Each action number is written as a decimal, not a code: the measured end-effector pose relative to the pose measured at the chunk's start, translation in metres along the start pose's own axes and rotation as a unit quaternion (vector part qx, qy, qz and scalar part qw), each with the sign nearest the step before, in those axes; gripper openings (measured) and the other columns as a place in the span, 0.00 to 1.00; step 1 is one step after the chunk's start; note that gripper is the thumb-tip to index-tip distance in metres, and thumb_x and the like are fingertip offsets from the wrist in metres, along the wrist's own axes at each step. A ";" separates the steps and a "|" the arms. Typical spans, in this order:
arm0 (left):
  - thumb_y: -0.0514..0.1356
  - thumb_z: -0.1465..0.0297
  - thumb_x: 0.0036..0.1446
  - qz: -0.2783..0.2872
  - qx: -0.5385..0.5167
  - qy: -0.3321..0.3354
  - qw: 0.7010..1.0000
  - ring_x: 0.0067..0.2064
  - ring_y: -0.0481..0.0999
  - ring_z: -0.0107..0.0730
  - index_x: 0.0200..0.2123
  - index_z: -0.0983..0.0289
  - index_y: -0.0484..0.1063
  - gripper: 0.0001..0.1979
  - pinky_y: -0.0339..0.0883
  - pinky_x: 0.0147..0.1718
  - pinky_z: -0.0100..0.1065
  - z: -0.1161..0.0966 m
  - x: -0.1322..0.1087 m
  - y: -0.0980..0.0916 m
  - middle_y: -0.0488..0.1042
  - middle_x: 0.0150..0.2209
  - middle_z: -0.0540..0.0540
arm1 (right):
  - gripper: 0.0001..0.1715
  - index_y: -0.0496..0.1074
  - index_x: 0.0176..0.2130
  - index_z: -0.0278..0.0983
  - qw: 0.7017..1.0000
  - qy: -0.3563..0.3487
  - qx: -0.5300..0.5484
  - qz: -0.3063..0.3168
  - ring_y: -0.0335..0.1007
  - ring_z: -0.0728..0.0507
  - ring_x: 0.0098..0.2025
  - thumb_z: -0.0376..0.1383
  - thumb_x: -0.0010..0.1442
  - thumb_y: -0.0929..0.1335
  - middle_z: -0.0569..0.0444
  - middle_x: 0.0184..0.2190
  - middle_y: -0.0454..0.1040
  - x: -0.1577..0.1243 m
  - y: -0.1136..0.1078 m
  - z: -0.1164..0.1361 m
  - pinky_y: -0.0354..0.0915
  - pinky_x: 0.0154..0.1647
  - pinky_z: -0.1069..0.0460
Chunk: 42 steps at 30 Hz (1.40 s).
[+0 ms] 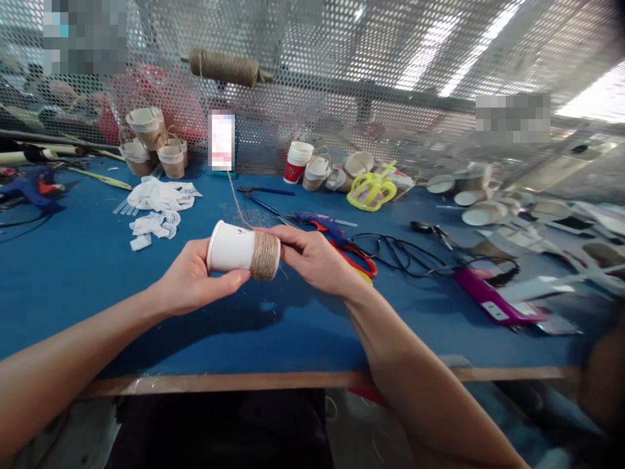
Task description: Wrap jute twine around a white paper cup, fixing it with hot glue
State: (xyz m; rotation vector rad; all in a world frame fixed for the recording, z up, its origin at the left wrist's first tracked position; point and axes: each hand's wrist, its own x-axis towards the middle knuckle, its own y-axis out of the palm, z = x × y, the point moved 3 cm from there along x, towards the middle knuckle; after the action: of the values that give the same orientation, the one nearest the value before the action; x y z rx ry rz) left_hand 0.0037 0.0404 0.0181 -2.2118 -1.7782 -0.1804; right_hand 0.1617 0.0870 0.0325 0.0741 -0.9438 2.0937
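Observation:
A white paper cup [230, 247] lies on its side in the air above the blue table, its rim toward the left. Brown twine [265, 256] is wound in close rows around the base end. My left hand [202, 280] is closed around the rim end, thumb along the near side. At the base end, the fingers of my right hand [312, 257] pinch together by the wound twine; whether they grip the strand or the cup is hidden. A single strand [237, 200] rises from the cup toward the twine spool [224, 67] on the mesh panel.
Twine-covered cups [172, 159] stand back left beside a lit phone [221, 142]. Crumpled white strips [159, 195] lie nearer. Stacked cups [299, 161], a yellow basket-like piece [372, 189], a glue gun [325, 225], red-handled scissors [364, 264] and a purple box [498, 296] are rightward.

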 end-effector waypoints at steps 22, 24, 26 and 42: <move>0.63 0.62 0.46 -0.021 -0.273 -0.298 0.915 0.25 0.68 0.25 0.26 0.69 0.72 0.13 0.60 0.23 0.26 0.019 0.011 -0.005 0.72 0.24 0.53 | 0.19 0.68 0.47 0.29 0.950 -0.167 -0.257 -0.065 0.65 0.44 0.44 0.27 0.59 0.57 0.43 0.41 0.72 -0.004 0.011 0.002 0.66 0.45 0.45; 0.63 0.63 0.46 -0.038 -0.254 -0.276 0.926 0.25 0.67 0.24 0.27 0.69 0.72 0.13 0.59 0.24 0.25 0.019 0.010 -0.004 0.72 0.25 0.52 | 0.19 0.67 0.47 0.29 0.948 -0.173 -0.258 -0.070 0.65 0.44 0.44 0.27 0.59 0.57 0.43 0.42 0.72 -0.004 0.012 0.004 0.66 0.45 0.45; 0.62 0.63 0.47 -0.044 -0.213 -0.230 0.949 0.27 0.66 0.23 0.28 0.68 0.72 0.12 0.59 0.27 0.25 0.018 0.010 -0.004 0.72 0.27 0.51 | 0.19 0.67 0.47 0.28 0.949 -0.172 -0.252 -0.077 0.65 0.44 0.45 0.26 0.58 0.58 0.43 0.42 0.72 -0.004 0.010 0.005 0.65 0.46 0.45; 0.55 0.61 0.53 0.030 0.034 -0.117 0.992 0.31 0.70 0.30 0.33 0.67 0.73 0.15 0.63 0.32 0.29 0.010 0.006 -0.001 0.75 0.31 0.53 | 0.23 0.65 0.50 0.36 0.967 -0.131 -0.205 -0.079 0.62 0.47 0.51 0.25 0.58 0.56 0.49 0.47 0.70 -0.010 0.002 0.015 0.62 0.52 0.46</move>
State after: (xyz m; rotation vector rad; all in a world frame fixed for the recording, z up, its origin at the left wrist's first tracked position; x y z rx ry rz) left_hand 0.0030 0.0495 0.0108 -2.3141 -1.7992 0.1560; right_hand 0.1626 0.0704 0.0383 0.2085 -1.4656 1.7316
